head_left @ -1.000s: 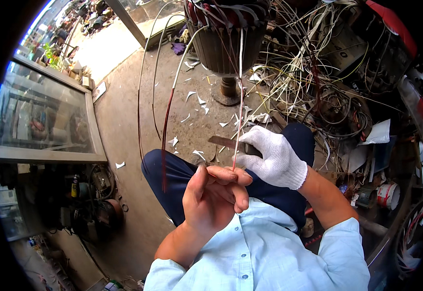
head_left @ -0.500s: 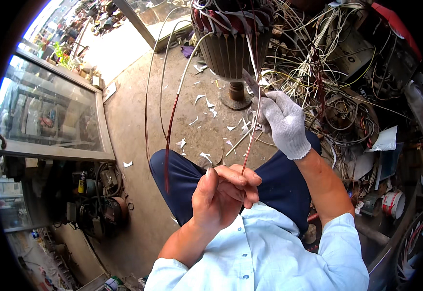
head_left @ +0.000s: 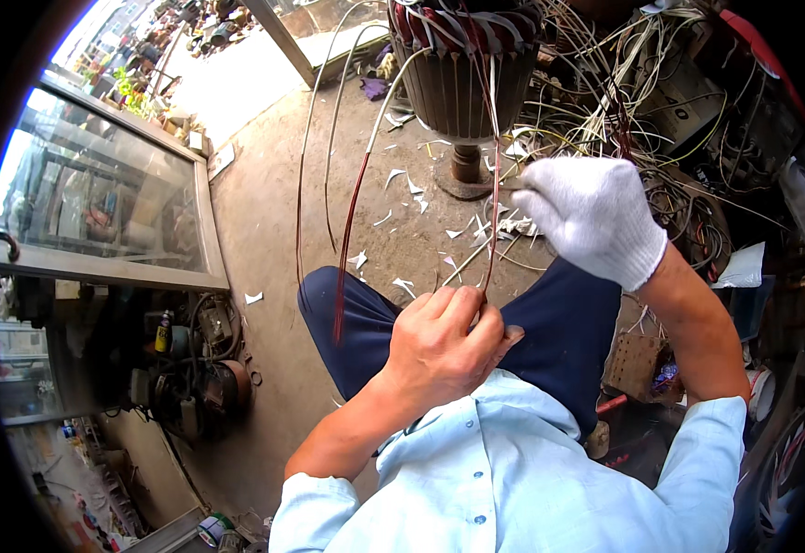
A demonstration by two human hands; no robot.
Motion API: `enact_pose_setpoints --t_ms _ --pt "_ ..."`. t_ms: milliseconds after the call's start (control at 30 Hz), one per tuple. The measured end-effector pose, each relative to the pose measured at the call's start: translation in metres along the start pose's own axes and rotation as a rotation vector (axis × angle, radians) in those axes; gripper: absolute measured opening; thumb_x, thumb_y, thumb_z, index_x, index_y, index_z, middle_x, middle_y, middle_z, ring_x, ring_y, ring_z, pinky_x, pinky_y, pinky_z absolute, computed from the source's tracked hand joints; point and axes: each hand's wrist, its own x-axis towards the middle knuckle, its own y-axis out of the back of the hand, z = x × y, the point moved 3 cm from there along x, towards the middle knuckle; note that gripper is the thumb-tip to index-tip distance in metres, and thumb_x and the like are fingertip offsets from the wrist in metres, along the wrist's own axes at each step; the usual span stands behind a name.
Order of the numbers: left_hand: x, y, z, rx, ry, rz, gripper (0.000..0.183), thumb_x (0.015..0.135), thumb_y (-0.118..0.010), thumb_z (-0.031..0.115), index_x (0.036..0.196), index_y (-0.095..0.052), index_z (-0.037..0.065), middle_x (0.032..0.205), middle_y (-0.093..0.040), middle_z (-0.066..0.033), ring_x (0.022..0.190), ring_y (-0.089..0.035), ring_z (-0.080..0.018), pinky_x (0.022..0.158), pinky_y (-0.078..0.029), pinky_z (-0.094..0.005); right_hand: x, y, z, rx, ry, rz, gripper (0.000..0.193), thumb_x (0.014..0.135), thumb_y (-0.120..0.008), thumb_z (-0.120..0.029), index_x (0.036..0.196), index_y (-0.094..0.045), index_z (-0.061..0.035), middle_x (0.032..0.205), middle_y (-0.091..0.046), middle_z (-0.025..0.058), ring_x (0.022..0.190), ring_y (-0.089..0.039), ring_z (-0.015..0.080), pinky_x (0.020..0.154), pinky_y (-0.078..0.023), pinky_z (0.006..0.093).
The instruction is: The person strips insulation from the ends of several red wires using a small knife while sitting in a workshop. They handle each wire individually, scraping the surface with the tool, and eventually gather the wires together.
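Our bare left hand [head_left: 449, 334] is closed around the near end of the dark red wires [head_left: 496, 217], which run down from the motor core [head_left: 465, 97] at the far side. Our gloved right hand [head_left: 596, 219], apart from the left, is closed on a blurred blade [head_left: 510, 186] by the wires. White scraps [head_left: 414, 184] litter the floor [head_left: 264, 212].

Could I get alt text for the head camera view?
A bare left hand grips dark red wires trailing from a wound motor core; a white-gloved right hand holds a blurred blade beside them. White scraps litter the floor.
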Motion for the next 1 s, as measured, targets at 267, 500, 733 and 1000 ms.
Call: enact_pose_setpoints --t_ms 267,500,733,1000 --pt "0.004 0.000 0.010 0.297 -0.071 -0.176 0.029 0.079 -0.082 0.027 0.076 -0.060 0.008 0.073 -0.049 -0.0045 0.065 -0.053 -0.0196 0.056 -0.039 -0.0336 0.003 0.011 -0.029 -0.188 0.184 -0.267 0.025 0.095 -0.066 -0.029 0.079 -0.066 -0.0099 0.066 -0.065 0.0108 0.061 -0.070 0.0295 0.054 -0.053 0.0423" --pt "0.008 0.002 0.011 0.360 -0.100 -0.208 0.032 0.089 -0.074 0.029 0.070 -0.057 0.009 0.071 -0.049 -0.0046 0.066 -0.051 -0.0190 0.056 -0.035 -0.0336 -0.004 0.014 -0.053 -0.208 0.296 -0.341 0.024 0.089 -0.072 -0.029 0.077 -0.066 -0.0091 0.065 -0.064 0.0093 0.061 -0.068 0.0277 0.057 -0.052 0.0409" --pt "0.011 0.026 0.001 -1.086 0.546 0.025 0.037 0.107 -0.049 0.023 0.099 -0.072 -0.004 0.103 -0.073 -0.0217 0.079 -0.071 -0.0267 0.068 -0.055 -0.0330 0.000 0.021 0.020 -0.052 -0.199 -0.183 0.033 0.089 -0.078 -0.026 0.106 -0.060 -0.0037 0.080 -0.069 0.0153 0.074 -0.072 0.0344 0.066 -0.056 0.0435" --pt "-0.014 0.005 0.002 -1.904 0.634 0.449 0.058 0.112 -0.028 0.037 0.118 -0.069 -0.004 0.117 -0.069 -0.0308 0.082 -0.072 -0.0287 0.070 -0.055 -0.0340 -0.060 -0.025 -0.047 0.785 -0.307 0.126 0.030 0.094 -0.070 -0.013 0.121 -0.068 -0.0004 0.089 -0.068 0.0136 0.080 -0.070 0.0266 0.072 -0.054 0.0353"
